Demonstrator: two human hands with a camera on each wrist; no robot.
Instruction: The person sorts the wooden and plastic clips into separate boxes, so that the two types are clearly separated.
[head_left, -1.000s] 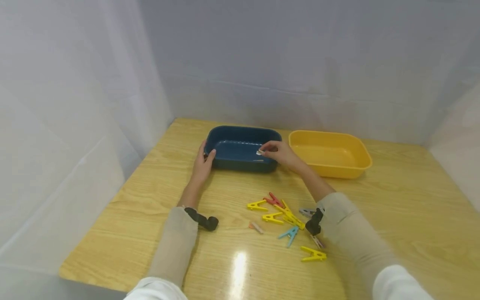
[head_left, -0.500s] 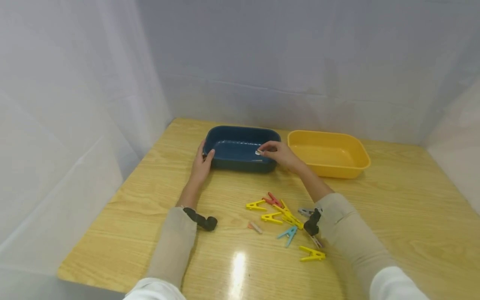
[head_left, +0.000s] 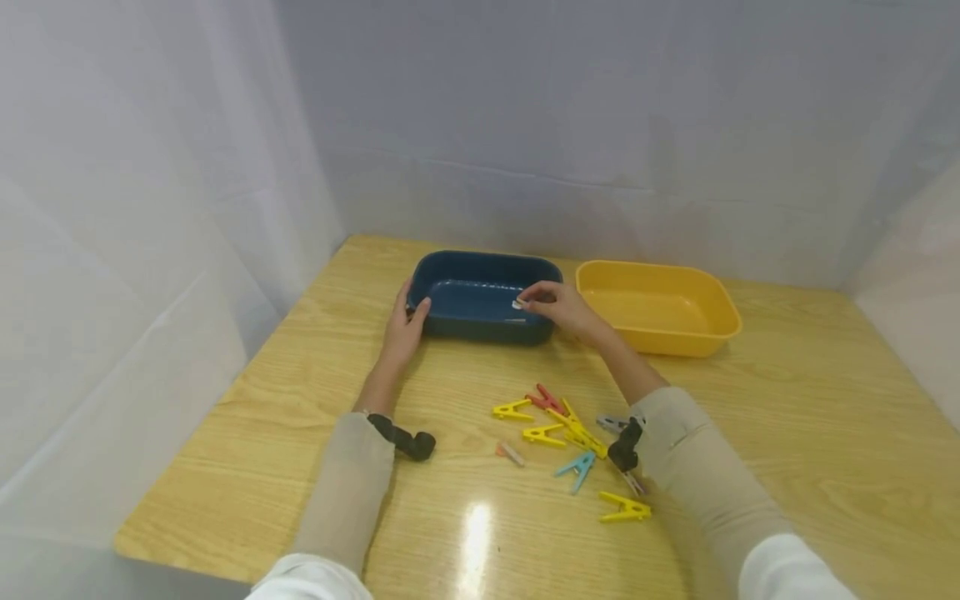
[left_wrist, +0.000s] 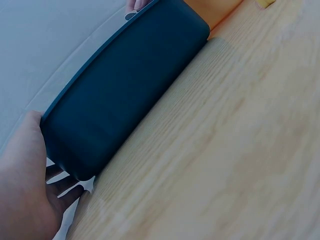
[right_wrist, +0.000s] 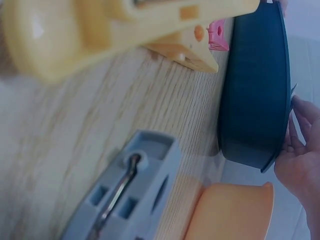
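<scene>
Nearest to me, loose clothespins lie scattered on the wooden table (head_left: pixel 787 433) between my forearms: a yellow clothespin (head_left: pixel 625 507) closest, a light blue clothespin (head_left: pixel 576 469) just beyond it, then a cluster of yellow clothespins (head_left: pixel 558 425) with a red clothespin (head_left: pixel 546 398) at its far edge. A grey clothespin (right_wrist: pixel 127 192) fills the right wrist view, right under that camera. None of these has shifted over the last second.

Farther out, my left hand (head_left: pixel 405 325) wraps the near left corner of the dark blue tray (head_left: pixel 480 329), thumb over the rim and fingers curled against the outer wall; the left wrist view shows the palm pressed to that corner. My right hand (head_left: pixel 562 307) hovers over the tray's near right corner, thumb and fingertips pinching a small white clothespin (head_left: pixel 517 304) just above the rim. It is held, not yet dropped.

What has changed is very little: across the last second the tray has slid only a touch to the left under my left hand, and the right hand has kept its place with the white piece in its pinch. I judge this as a pause at the point of release, the tray steadied and the clip held over its interior.

Beyond, the yellow tray (head_left: pixel 720 333) sits just beside the blue one, with nothing in it that I can see.
</scene>
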